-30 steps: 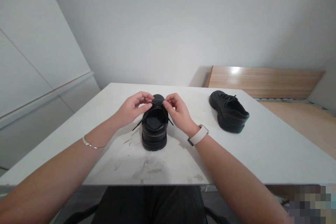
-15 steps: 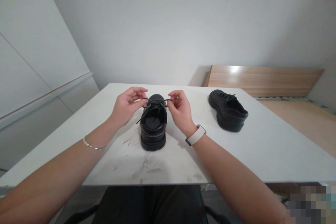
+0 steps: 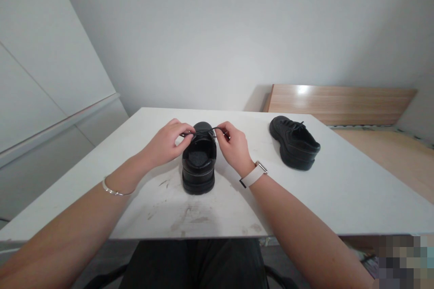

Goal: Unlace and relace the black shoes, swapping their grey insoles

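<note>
Left hand (image 3: 169, 142) has moved inward over the laces (image 3: 213, 128), and the lace end hanging at the shoe's left no longer shows.
From my distant seat I see the near shoe (image 3: 198, 181) just left of frame centre on the table (image 3: 342, 189), its long axis running up the frame, toe away, heel toward the bottom edge. It lies between the hands, about equally near both, with lace stretched crosswise above its opening. I read the left hand as narrow, thumb and fingers pinching lace; the right hand (image 3: 235, 143), just beside the shoe's upper right, also pinches lace. I cannot tell how the strands cross. The other shoe (image 3: 294, 144) sits well apart, right of centre.
</note>
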`<state>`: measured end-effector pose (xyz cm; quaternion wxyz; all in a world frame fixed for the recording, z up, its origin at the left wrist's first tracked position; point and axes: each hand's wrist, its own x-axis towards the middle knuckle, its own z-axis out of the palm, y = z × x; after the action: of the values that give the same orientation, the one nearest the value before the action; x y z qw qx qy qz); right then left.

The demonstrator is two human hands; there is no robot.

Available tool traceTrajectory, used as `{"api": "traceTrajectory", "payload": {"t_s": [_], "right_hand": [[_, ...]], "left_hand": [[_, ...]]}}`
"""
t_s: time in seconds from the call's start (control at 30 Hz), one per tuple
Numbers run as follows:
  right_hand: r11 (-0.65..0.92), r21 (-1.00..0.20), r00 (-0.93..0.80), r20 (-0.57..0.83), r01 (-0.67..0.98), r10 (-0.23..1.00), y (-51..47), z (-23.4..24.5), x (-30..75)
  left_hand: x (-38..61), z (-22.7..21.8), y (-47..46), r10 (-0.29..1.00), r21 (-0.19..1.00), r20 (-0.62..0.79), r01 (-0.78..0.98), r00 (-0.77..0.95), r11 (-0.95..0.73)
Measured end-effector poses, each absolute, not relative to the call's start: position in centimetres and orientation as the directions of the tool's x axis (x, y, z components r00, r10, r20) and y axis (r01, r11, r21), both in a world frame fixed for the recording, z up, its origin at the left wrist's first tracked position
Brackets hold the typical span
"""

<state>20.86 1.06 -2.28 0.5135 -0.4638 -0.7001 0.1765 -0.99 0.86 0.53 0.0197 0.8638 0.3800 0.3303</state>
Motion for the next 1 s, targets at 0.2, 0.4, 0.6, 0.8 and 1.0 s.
{"api": "traceTrajectory", "payload": {"t_s": [0.2,0.4,0.6,0.8,1.0], "right_hand": [[0.578,-0.726,-0.085,0.593,0.372,0.801,1.6,-2.8,20.8],[0.619,-0.692,0.041,0.678,0.372,0.733,1.5,-2.7,20.8],[0.682,-0.645,0.015,0.73,0.343,0.683,0.5,-1.9,21.1],[0.778,-0.628,-0.208,0.756,0.039,0.621,-0.7,-1.5,21.5],[0.77,-0.638,-0.414,0.703,-0.008,0.578,-0.7,-0.6,21.6]], "left_hand": [[-1.1,-0.1,1.3,0.763,0.543,0.534,0.544,0.363,-0.639],[-1.3,0.0,1.7,0.802,0.702,0.58,0.41,0.146,-0.582],[-1.7,0.2,2.2,0.887,0.889,0.455,-0.095,0.076,-0.447],[-2.1,0.8,1.6,0.865,0.929,0.355,-0.241,0.354,-0.283],[-2.6,-0.7,3.3,0.932,0.944,0.33,-0.067,0.15,-0.323]]}}
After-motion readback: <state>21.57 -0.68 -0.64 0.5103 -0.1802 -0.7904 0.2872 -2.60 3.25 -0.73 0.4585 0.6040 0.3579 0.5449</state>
